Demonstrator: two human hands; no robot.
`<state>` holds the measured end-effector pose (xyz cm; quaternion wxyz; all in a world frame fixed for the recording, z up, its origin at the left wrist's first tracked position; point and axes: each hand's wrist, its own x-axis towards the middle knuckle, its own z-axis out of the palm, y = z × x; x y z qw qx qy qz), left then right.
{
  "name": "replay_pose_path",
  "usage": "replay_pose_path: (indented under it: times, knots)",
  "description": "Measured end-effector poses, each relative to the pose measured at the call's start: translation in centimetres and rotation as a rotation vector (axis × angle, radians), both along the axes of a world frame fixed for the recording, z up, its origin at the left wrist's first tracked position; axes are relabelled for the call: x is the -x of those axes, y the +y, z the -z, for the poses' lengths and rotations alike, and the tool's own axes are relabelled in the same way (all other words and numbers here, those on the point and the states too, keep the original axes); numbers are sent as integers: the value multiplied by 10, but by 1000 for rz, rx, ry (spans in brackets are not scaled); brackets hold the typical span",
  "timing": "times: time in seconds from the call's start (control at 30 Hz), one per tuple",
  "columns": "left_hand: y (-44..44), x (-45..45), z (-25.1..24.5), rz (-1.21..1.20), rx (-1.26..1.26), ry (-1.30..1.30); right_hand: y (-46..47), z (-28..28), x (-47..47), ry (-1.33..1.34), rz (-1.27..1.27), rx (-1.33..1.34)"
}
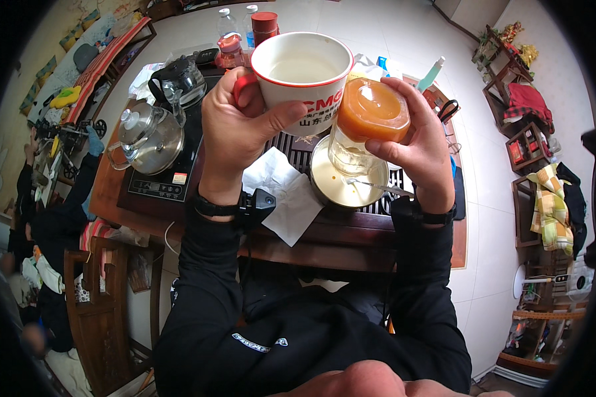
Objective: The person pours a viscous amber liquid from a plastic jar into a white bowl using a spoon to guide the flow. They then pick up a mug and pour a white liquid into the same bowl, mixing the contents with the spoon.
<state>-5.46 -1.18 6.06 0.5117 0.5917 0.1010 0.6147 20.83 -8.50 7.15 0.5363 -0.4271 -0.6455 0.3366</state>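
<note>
My left hand (241, 119) grips the red handle of a white mug (293, 74) with a red rim and printed writing; pale liquid seems to stand inside. In my right hand (417, 134) is a clear glass jar (372, 109), its base turned up towards me, with thick amber content at that end. Mug and jar are held side by side, close together. Below the jar sits a round pale-yellow dish (345, 186), with a metal utensil (385, 187) lying across its rim. A crumpled white paper tissue (283, 193) lies beside the dish.
On the left, a glass kettle (151, 139) rests on an induction cooker (161, 183), with a dark-handled glass pot (181, 82) behind. Bottles and a red canister (264, 27) stand at the back. A wooden chair (102, 297) and another person (62, 223) are at left.
</note>
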Motion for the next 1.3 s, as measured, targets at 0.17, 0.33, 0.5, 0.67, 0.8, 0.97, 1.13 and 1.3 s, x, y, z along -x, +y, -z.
replay_pose_path:
  times: [0.17,0.33,0.5,0.67,0.8,0.97,1.13,1.3]
  knots:
    - [2,-2,0,-70,-26,20,1,2,2,37,34,-36]
    - [1,-1,1,-117,-13,57,1,3,3,11,43,-27]
    - [-2,-1,-2,-98,25,66,0,0,4,-2,49,-11]
    - [-3,-1,-5,-22,34,34,-1,-2,4,1,42,-15]
    - [-3,-2,-4,-22,45,46,-1,-1,3,17,27,-4]
    - [-3,-2,-3,-48,65,47,-1,0,4,43,17,2]
    - [-3,0,-2,-78,20,66,-1,0,3,3,26,-33]
    - [-4,-1,-2,-72,25,48,-1,-1,4,-1,37,-13]
